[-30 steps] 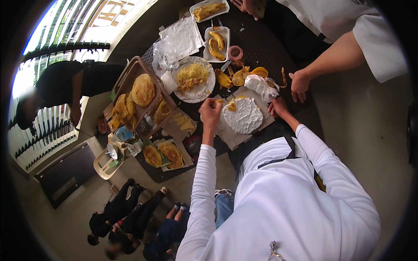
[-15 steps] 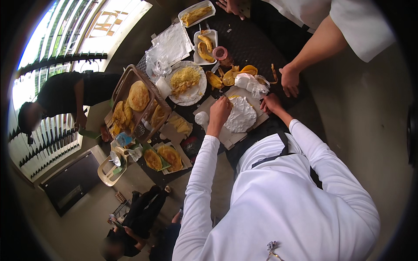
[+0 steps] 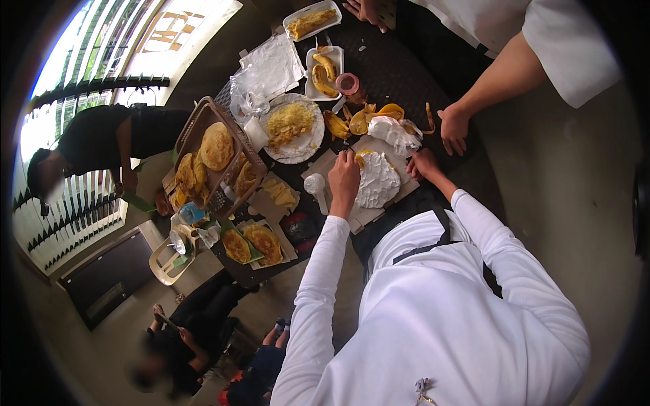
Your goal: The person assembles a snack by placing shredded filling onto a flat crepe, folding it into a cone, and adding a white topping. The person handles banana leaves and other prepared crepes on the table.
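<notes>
A low mound covered in white cream (image 3: 377, 180) lies on a piece of cardboard (image 3: 365, 216) in front of me. A bit of yellow shows at its upper left edge, right beside my left hand (image 3: 344, 179). The fingers of that hand are closed in a pinch, and what they hold is hidden. At the cardboard's right edge, my right hand (image 3: 424, 164) has its fingers curled; whether they grip the board is too small to tell. Left of my left hand lies a white scoop-like spoon (image 3: 315, 184). Just beyond the mound rests a white plastic bag (image 3: 393, 133).
Behind the bag lie yellow peels (image 3: 359, 120). A plate of yellow food (image 3: 317, 141), a foam tray with bananas (image 3: 311, 88) and a brown basket (image 3: 254, 159) of flat breads crowd the left side. Another person's hand (image 3: 454, 128) touches the table at right.
My hands stay in nearly the same places beside the cream-covered mound. At lower left, a seated person in dark clothes has shifted posture. The whole view has moved slightly.
</notes>
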{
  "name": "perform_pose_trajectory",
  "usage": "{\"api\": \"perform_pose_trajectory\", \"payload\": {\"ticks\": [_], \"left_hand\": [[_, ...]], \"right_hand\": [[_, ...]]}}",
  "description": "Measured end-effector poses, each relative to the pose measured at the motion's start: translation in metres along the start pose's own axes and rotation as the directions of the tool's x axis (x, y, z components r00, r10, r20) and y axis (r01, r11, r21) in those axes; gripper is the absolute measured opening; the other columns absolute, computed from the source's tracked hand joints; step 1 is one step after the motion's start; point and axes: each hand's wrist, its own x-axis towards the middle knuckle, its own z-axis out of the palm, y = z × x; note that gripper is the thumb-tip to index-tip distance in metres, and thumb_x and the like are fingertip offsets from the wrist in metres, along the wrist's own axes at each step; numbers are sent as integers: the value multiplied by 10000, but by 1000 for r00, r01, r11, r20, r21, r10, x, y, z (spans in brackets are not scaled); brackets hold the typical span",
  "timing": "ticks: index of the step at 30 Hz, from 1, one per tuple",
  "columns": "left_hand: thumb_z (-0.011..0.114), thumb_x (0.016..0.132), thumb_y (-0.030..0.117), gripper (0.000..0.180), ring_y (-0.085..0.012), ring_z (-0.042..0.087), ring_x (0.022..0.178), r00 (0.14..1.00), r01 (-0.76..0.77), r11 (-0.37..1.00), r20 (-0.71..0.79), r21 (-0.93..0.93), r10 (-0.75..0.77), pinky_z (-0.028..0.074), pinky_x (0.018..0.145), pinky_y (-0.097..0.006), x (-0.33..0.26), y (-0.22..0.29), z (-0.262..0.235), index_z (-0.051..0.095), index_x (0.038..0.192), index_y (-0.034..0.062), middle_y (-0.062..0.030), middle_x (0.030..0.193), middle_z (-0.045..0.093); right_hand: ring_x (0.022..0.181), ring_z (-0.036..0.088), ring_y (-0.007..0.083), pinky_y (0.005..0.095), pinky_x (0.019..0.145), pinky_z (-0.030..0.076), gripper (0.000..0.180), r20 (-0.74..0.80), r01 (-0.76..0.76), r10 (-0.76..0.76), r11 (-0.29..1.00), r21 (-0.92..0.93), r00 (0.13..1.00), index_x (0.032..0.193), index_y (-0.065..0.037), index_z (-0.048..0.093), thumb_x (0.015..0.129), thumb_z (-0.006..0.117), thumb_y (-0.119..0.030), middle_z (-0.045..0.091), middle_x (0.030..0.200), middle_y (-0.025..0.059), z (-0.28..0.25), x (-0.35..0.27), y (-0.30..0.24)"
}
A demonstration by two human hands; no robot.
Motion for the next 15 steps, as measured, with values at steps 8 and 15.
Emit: {"api": "perform_pose_trajectory", "payload": {"ticks": [8, 15], "left_hand": [[718, 881, 241, 316, -366, 679, 859, 967, 240, 966, -63, -93, -247, 544, 707, -458, -20, 23, 6, 659, 1132, 58, -133, 1027, 629], [722, 857, 184, 307, -373, 671, 863, 962, 269, 959, -22, -86, -272, 539, 720, -469, -13, 24, 13, 655, 1124, 51, -146, 1042, 619]], "right_hand": [[387, 589, 228, 332, 402, 514, 684, 0, -15, 15, 1000, -16, 1000, 622, 39, 686, 979, 480, -508, 610, 508, 128, 0, 4, 1], [387, 587, 227, 334, 401, 519, 700, -2, -25, 25, 1000, -16, 1000, 634, 39, 694, 973, 477, -534, 605, 505, 124, 0, 5, 1]]}}
